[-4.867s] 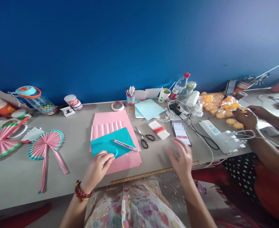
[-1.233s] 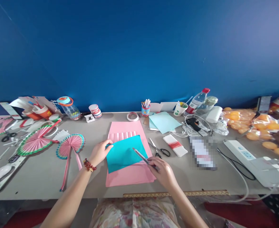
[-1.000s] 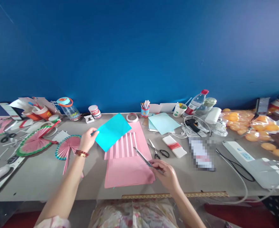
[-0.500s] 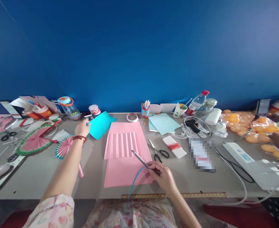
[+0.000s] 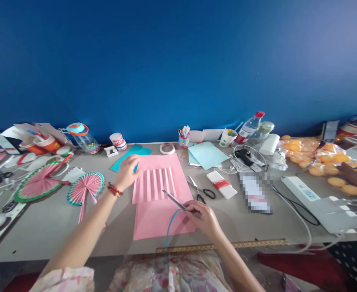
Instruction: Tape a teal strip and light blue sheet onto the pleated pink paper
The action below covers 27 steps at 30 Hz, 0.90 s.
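Observation:
My right hand point(image 5: 204, 217) is closed on a slim grey craft knife point(image 5: 174, 200), and a thin teal paper strip point(image 5: 169, 227) curls down from under its fingers. It rests on a large pink sheet point(image 5: 163, 221). A pleated pink sheet point(image 5: 155, 184) lies on the upper half of that sheet. My left hand point(image 5: 129, 172), a red bead bracelet on its wrist, hovers with loose fingers at the pleated sheet's left edge and holds nothing. Just behind it, a teal sheet point(image 5: 130, 156) lies flat on the grey table point(image 5: 44, 227).
Scissors point(image 5: 201, 192), a white pack wound with red thread point(image 5: 221, 184), a phone point(image 5: 253, 190) and a power strip point(image 5: 303, 192) lie to the right. Paper fans point(image 5: 85, 186) lie left. A pen cup point(image 5: 183, 140), tape roll point(image 5: 165, 148) and bottle point(image 5: 248, 125) line the back. Another person's hand point(image 5: 353, 174) is by orange balls point(image 5: 318, 158).
My left hand lifted the teal sheet off the pink paper, carried it to the back left, let it go and came back toward the pleats. My right hand picked up the knife and strip.

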### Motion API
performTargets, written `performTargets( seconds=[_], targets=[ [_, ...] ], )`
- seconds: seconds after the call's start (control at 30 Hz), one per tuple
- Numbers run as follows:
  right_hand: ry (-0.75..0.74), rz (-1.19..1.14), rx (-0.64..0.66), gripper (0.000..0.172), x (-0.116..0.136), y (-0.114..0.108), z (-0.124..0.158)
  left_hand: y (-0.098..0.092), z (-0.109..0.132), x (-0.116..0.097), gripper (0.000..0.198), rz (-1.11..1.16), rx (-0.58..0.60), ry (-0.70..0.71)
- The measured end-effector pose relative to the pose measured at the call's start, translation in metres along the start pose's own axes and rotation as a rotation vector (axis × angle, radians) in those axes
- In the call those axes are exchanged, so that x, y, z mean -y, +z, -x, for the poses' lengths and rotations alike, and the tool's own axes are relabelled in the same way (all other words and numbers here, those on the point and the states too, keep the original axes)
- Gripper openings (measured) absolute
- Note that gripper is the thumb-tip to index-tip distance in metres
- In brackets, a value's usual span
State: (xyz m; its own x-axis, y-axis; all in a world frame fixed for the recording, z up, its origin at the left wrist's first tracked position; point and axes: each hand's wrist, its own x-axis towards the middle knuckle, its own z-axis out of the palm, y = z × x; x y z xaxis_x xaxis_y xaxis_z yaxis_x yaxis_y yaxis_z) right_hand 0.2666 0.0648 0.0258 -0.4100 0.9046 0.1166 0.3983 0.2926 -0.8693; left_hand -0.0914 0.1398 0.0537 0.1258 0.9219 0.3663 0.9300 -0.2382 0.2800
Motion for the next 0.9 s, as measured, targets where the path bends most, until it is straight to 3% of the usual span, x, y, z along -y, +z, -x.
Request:
performTargets(
  seconds=[0.07,0.13,0.23,0.33,0.43,0.57,0.7,0.8,0.9],
  targets=[
    [-0.018,-0.001,0.047,0.011,0.002,0.004,-0.007,0.008,0.020,-0.038,0.045,0.102,0.170,0.249],
    [-0.039,-0.009,0.086,0.011,0.003,0.009,-0.014,0.015,0.040,-0.069,0.043,0.147,0.277,0.395],
    [-0.056,-0.025,0.130,0.011,0.006,0.014,-0.020,0.020,0.060,-0.092,0.028,0.170,0.303,0.425],
    [-0.033,-0.053,0.122,0.011,0.007,0.013,-0.024,0.018,0.066,-0.087,0.027,0.203,0.291,0.415],
    [-0.002,-0.100,0.032,0.010,0.004,0.006,-0.028,0.011,0.055,-0.064,0.026,0.182,0.242,0.356],
    [0.116,-0.162,-0.131,0.022,-0.004,-0.004,-0.037,0.006,0.014,-0.023,0.026,0.057,0.096,0.086],
    [0.200,-0.231,-0.105,0.025,-0.011,-0.007,-0.042,0.015,-0.030,0.003,0.022,0.051,0.068,-0.014],
    [0.192,-0.237,-0.093,0.023,-0.012,-0.005,-0.042,0.020,-0.045,-0.001,0.017,0.099,0.054,-0.043],
    [0.092,-0.164,-0.121,0.021,-0.010,-0.001,-0.040,0.020,-0.035,-0.031,0.022,0.191,0.024,-0.053]
  ],
)
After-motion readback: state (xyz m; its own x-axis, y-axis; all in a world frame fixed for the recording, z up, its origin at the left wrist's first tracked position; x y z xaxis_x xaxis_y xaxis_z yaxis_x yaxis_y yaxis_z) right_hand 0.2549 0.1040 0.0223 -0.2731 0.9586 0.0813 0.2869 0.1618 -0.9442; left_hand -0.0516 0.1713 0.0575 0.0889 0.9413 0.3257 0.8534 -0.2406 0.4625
